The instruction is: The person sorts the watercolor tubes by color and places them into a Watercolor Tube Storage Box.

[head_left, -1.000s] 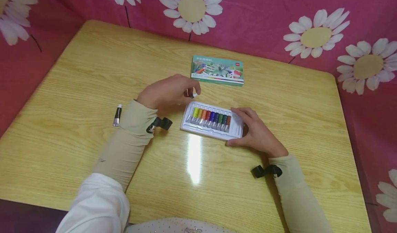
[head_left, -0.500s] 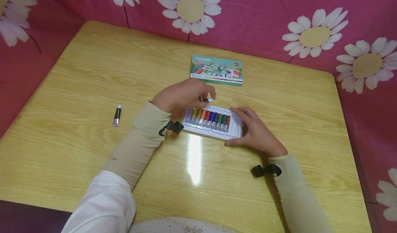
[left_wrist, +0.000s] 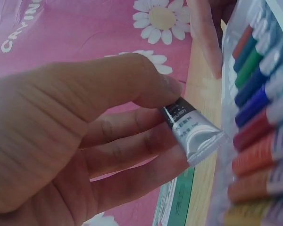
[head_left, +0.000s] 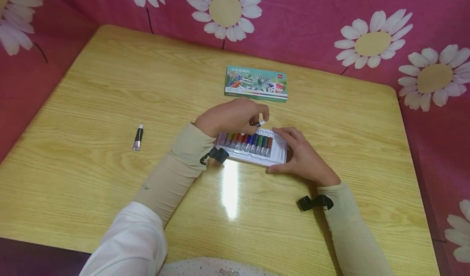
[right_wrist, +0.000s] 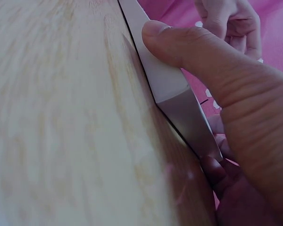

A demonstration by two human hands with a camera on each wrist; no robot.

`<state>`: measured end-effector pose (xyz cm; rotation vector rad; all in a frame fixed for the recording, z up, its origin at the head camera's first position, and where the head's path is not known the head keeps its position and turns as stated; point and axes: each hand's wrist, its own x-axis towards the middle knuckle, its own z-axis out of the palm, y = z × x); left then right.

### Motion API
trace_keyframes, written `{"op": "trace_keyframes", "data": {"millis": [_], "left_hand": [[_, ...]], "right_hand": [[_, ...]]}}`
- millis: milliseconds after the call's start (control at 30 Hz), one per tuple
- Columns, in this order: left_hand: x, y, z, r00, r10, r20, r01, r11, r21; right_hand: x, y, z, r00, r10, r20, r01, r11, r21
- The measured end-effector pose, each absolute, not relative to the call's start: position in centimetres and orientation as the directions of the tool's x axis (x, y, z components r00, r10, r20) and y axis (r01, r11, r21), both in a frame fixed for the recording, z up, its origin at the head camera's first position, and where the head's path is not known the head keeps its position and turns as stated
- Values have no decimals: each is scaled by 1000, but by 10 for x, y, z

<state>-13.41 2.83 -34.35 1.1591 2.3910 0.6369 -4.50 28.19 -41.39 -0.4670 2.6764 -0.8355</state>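
My left hand (head_left: 235, 116) pinches a small paint tube (left_wrist: 191, 129) between thumb and fingers, over the far edge of a white plastic paint tray (head_left: 280, 148). That tube has a dark label, a white cap and a silver crimped end. Several coloured paint tubes (head_left: 253, 143) lie side by side in the tray, yellow through red, blue and green to brown; the left hand hides part of the row. At the tray's right end, beside a slot with no tube, my right hand (head_left: 306, 157) grips it, thumb (right_wrist: 167, 44) on the near side and fingers on the far side.
Another dark-labelled paint tube (head_left: 138, 138) lies alone on the wooden table (head_left: 92, 178) at the left. Behind the tray lies a green printed paint box (head_left: 256, 84). A pink flowered cloth (head_left: 293, 18) hangs beyond the table's far edge.
My left hand has moved right along the tray's far edge, carrying the pinched paint tube toward the right end. The right hand and the tray have stayed in place.
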Motion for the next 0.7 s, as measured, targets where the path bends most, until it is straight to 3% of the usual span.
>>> {"op": "trace_keyframes", "data": {"millis": [700], "left_hand": [[-129,66,-354,-506,860,-66,685,447,575]], "right_hand": [[-44,284,-412,-901,-401,-166,-228,763,-605]]}}
